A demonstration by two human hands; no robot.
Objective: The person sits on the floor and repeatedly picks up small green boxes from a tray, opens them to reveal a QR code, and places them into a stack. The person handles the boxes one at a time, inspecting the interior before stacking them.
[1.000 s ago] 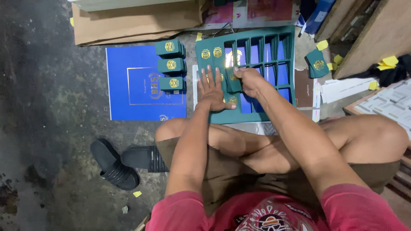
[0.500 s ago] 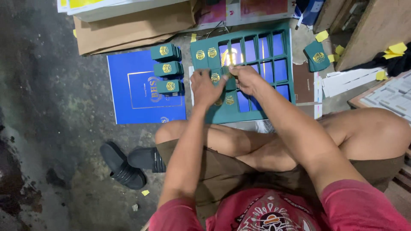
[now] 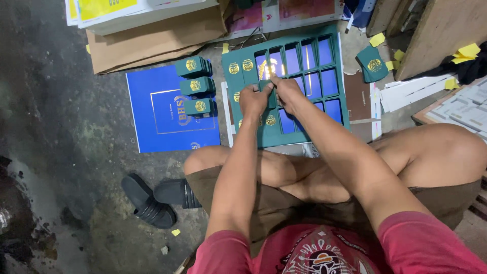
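The green die-cut sheet lies on the floor past the knees, long axis running near to far, many windows punched out showing blue. Both hands have moved farther up it than half a second ago. The left hand and right hand pinch one small green card between them, mid-sheet. Card stacks crowd the left edge; paper strips lie right.

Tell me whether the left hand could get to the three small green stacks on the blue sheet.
Probably yes: the left hand is on the green die-cut sheet right beside the green stacks, with nothing between.
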